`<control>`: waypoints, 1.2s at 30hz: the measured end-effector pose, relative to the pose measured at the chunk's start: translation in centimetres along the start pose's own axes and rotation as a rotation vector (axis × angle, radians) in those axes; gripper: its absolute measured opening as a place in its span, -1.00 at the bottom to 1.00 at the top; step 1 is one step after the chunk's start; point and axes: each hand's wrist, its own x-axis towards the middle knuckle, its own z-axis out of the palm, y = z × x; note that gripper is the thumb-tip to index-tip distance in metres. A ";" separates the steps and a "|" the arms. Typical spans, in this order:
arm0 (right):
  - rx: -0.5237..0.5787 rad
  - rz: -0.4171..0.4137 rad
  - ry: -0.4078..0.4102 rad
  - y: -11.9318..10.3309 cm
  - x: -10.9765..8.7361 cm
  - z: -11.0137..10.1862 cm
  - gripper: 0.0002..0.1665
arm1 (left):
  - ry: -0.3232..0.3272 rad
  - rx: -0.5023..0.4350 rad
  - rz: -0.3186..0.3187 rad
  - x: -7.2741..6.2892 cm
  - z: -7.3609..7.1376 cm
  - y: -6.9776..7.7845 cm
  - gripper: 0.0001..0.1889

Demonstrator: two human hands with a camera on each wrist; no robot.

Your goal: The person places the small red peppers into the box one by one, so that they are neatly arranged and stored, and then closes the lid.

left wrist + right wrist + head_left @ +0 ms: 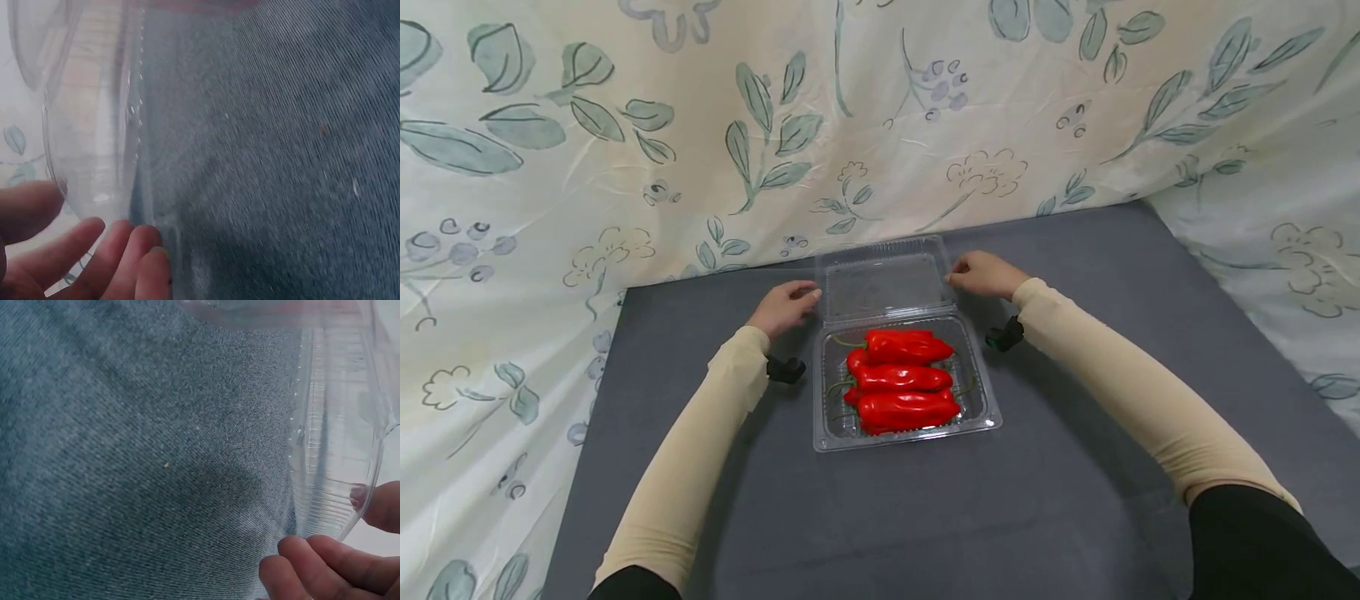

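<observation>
A clear plastic clamshell box (906, 442) lies open on the grey cloth, with several glossy red peppers (904, 379) in its base. Its hinged lid (883, 283) is folded back on the far side. At the lid's left edge is my left hand (784, 308); in the left wrist view its thumb (31, 209) and fingers (115, 253) pinch the rim. My right hand (987, 275) grips the lid's right edge. Through the clear plastic in the right wrist view shows the tip of the right thumb (359, 495), with the curled fingers (331, 562) on the rim's other side.
Grey cloth (880, 525) covers the table beneath the box. A white curtain with leaves and flowers (880, 125) hangs behind the table and along its sides, close beyond the lid. Small black devices (786, 369) are worn at both wrists.
</observation>
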 end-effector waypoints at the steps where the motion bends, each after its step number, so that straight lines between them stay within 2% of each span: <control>1: 0.004 0.000 0.001 0.0 -0.1 0.0 -0.51 | 0.009 -0.015 0.001 0.0 0.1 0.1 -0.50; 9: 0.013 0.004 0.028 -0.6 -0.9 -0.8 -0.50 | 0.086 -0.098 0.027 -0.1 0.3 0.5 -0.51; 18: 0.058 -0.018 0.116 -1.9 -2.4 -2.2 -0.55 | 0.154 -0.162 0.092 -2.0 -1.0 2.5 -0.46; 23: 0.090 -0.048 0.147 -2.3 -4.2 -3.2 -0.55 | 0.184 -0.179 0.117 -3.2 -1.3 3.6 -0.48; 26: 0.102 -0.073 0.195 -2.7 -5.5 -3.9 -0.54 | 0.221 -0.185 0.163 -4.1 -1.4 4.2 -0.50; 29: 0.131 -0.099 0.243 -3.3 -6.7 -4.4 -0.55 | 0.279 -0.176 0.246 -5.4 -1.7 4.7 -0.54; 36: 0.132 -0.198 0.352 -4.8 -10.3 -4.7 -0.58 | 0.410 -0.105 0.415 -9.7 -2.2 5.0 -0.58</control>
